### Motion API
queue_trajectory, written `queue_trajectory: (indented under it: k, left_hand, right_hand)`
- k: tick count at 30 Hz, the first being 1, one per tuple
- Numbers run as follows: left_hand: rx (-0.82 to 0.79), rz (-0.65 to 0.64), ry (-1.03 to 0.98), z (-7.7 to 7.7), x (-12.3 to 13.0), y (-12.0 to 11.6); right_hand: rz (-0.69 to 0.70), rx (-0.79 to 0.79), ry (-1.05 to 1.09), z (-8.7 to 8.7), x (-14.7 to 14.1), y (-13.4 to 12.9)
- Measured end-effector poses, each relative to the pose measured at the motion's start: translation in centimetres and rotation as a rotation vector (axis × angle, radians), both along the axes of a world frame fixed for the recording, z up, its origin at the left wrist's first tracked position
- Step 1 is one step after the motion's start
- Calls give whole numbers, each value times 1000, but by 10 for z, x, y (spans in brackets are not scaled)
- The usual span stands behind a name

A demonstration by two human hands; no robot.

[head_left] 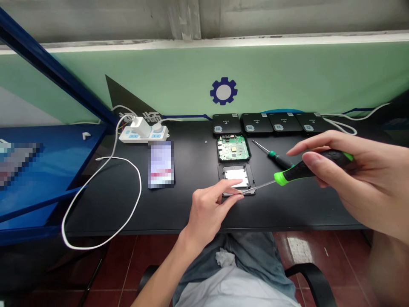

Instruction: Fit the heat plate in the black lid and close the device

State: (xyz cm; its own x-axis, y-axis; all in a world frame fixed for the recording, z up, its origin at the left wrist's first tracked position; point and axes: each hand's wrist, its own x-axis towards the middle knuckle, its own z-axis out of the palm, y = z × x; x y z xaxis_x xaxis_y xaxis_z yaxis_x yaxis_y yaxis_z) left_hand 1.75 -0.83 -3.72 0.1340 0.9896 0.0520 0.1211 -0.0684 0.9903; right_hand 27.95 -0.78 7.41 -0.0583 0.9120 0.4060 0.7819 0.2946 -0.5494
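Black worktop [287, 213] runs across the single head view, with the work at its centre. Just in front of the person, an open black casing [252, 181] lies flat with a silver metal plate [235, 175] showing inside it. The left hand [209, 211] sits over the casing's near edge, its fingers [230, 184] lying across the plate. Whether that grip is pinching the casing or only resting on it cannot be told. At the right of the frame, the right hand [338, 179] has its grip clenched around a green-and-black screwdriver [306, 170]. Its thin shaft [258, 186] slants down to the left, bringing the tip to the casing's near edge, right beside the left fingers. The step in hand appears to be this placing of the tip at the edge, and that position seems to call for a steady left hand.

Just beyond the casing lies a green circuit board [233, 148] in a black frame, with a smaller screwdriver [276, 157] to its right. Four black boxes [226, 123] line the back of the worktop. Toward the upper left stands a white power strip [143, 135], with a pixelated phone [161, 164] near it and a white cable [102, 204] looping toward the lower left.
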Motion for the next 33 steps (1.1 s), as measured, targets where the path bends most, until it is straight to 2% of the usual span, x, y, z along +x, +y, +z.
queue_trajectory:
  k: [4, 11, 15, 20, 33]
  left_hand:
    - [86, -17, 77, -6, 10, 4]
    - [117, -103, 136, -16, 30, 14]
    - [103, -116, 169, -17, 38, 17]
    - [17, -115, 164, -13, 39, 19]
    - [101, -127, 256, -15, 40, 19]
  right_hand:
    - [-7, 84, -88, 2, -2, 0]
    - [39, 183, -223, 4, -8, 6]
    - [57, 218, -237, 4, -12, 8]
    - [87, 247, -270, -1, -11, 12]
    - [157, 290, -362, -2, -13, 18]
